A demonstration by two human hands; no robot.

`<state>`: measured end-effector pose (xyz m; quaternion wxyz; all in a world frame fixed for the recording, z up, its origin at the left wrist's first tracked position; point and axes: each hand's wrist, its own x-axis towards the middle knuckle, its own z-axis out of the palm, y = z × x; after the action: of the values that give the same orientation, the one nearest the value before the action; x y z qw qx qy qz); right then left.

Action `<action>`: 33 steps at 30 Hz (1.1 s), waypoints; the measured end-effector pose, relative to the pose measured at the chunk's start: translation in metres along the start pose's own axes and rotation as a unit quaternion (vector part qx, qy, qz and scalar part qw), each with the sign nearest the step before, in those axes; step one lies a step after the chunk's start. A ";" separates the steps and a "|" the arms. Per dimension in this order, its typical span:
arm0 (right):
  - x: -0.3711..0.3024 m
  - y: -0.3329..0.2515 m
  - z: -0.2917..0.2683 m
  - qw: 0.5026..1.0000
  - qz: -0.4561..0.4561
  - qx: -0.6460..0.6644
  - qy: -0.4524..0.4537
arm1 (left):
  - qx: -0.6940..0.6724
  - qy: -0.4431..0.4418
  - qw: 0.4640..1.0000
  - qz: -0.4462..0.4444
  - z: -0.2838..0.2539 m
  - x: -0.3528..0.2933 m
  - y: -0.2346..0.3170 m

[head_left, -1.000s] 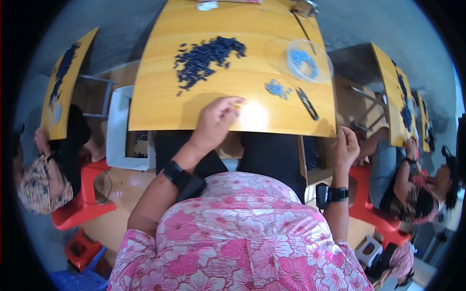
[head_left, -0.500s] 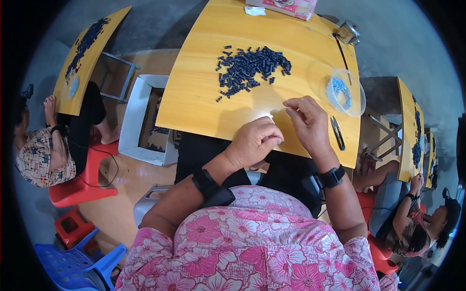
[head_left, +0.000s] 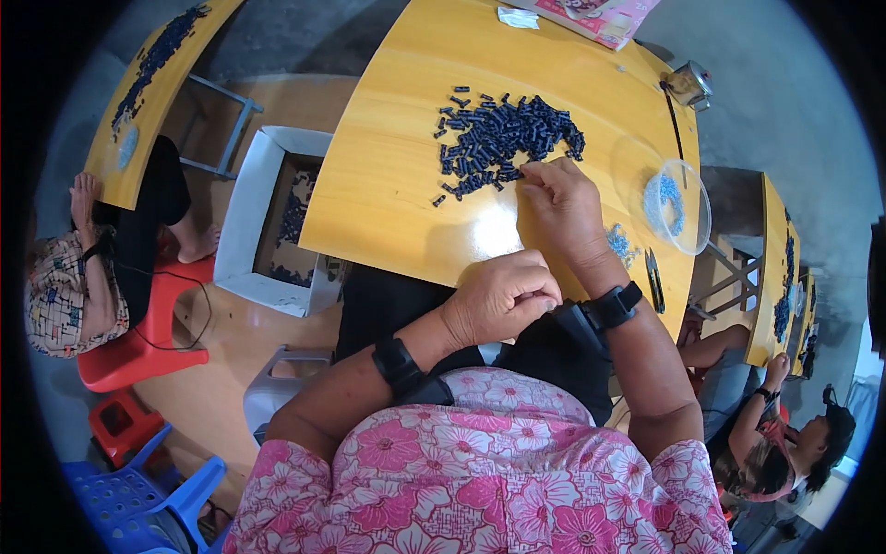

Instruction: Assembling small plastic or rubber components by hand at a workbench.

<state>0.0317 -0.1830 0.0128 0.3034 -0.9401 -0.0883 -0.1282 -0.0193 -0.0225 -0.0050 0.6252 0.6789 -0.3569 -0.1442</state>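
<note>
On the yellow table (head_left: pixel 388 198) lies a pile of small dark blue, tube-like pieces (head_left: pixel 503 138). My right hand (head_left: pixel 565 208) reaches to the pile's near edge, thumb and forefinger pinched together; whatever is between them is too small to make out. Closer to me, at the table's front edge, my left hand (head_left: pixel 506 295) is closed with the thumb against the curled fingers, and its contents are hidden. Small light blue bits (head_left: pixel 620 243) lie beside my right wrist. To their right sits a pair of black thread snips (head_left: pixel 654 279).
A clear plastic bowl (head_left: pixel 703 222) with light blue bits stands at the table's right. Behind it are a thin dark rod (head_left: pixel 675 120) and a metal tin (head_left: pixel 690 85). A white box (head_left: pixel 242 217) stands left of the table. Other people sit at tables on both sides.
My right hand has moved forward to the pile, uncovering the light blue bits by its wrist. My left hand stays closed near the table's front edge. The whole view has shifted slightly.
</note>
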 end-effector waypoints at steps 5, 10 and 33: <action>0.002 -0.003 0.007 1.000 0.030 -0.005 0.008 | -0.010 0.004 1.000 0.006 0.000 0.001 0.000; 0.005 -0.001 0.012 1.000 -0.005 -0.019 0.008 | -0.030 0.013 0.999 0.012 0.000 0.001 -0.001; 0.035 -0.012 -0.004 0.974 -0.163 -0.090 -0.127 | -0.054 0.029 0.998 0.034 0.001 0.002 -0.001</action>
<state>0.0613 -0.1727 0.0325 0.1793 -0.9449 -0.2663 -0.0634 -0.0181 -0.0240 -0.0058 0.6757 0.6352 -0.3536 -0.1221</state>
